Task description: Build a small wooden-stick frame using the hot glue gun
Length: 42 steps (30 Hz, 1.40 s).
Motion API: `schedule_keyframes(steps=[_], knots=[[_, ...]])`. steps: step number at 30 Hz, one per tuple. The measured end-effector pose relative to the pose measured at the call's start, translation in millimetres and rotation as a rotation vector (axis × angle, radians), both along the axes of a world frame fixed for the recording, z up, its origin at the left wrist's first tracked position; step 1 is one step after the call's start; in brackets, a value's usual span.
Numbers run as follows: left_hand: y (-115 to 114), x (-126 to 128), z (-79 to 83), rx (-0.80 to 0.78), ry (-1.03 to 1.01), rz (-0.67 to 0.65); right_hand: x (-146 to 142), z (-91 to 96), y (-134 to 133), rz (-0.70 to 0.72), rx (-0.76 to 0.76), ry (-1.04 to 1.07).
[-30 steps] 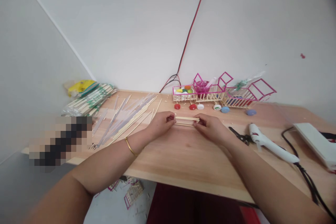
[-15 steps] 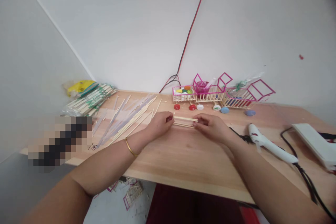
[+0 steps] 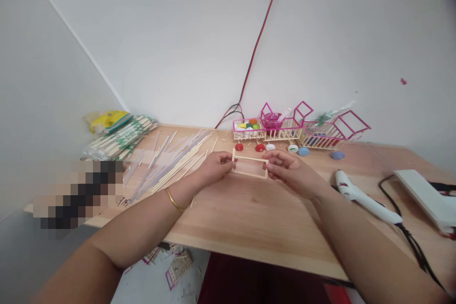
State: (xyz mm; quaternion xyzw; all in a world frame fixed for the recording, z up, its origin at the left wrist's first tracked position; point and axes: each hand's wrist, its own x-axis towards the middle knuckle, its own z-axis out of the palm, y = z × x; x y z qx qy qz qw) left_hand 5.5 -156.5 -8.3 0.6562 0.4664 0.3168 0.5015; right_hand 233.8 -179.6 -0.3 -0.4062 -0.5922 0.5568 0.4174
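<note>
Both my hands hold a small rectangular frame of thin wooden sticks [image 3: 249, 175] just above the wooden table [image 3: 249, 218]. My left hand [image 3: 213, 167] pinches its left end, fingers closed on the short side. My right hand [image 3: 287, 169] pinches the right end in the same way. The frame is tilted up so its open middle faces me. A gold bangle sits on my left wrist.
Loose wooden sticks [image 3: 174, 159] lie fanned out at left, with bundled sticks [image 3: 121, 135] and a yellow packet behind. A pink-and-wood stick model on bottle-cap wheels [image 3: 295, 128] stands by the wall. A white glue gun [image 3: 359, 197], cables and a white box [image 3: 423, 194] are at right.
The stick frame lay flat and looked like a thin bundle between my hands; now both hands have lifted and tipped it up, so it shows as an open rectangle.
</note>
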Motion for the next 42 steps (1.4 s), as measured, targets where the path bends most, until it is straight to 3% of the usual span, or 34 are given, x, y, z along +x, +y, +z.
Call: schedule_keyframes(steps=[3,6,20,27,36,42], knots=[[-1.3,0.8,0.5,-0.101,-0.080,-0.045,-2.3,-1.4,-2.1,0.040,-0.090,0.090],[0.2,1.3,-2.9,-0.105,-0.129,-0.080,-4.8,-2.4,-3.2,0.051,-0.149,0.179],[0.2,2.3,-5.3,-0.164,-0.232,-0.030,-6.9,-5.3,-3.2,0.060,-0.332,0.414],[-0.3,1.5,-4.1,-0.193,-0.245,-0.014,-6.9,-4.6,-4.9,0.082,-0.312,0.378],[-0.1,2.9,-6.6,-0.257,-0.329,-0.056,-8.9,1.3,-3.1,-0.061,-0.257,0.340],[0.8,1.6,-6.1,-0.203,-0.293,-0.017,-6.8,1.3,-4.9,-0.022,-0.174,0.248]])
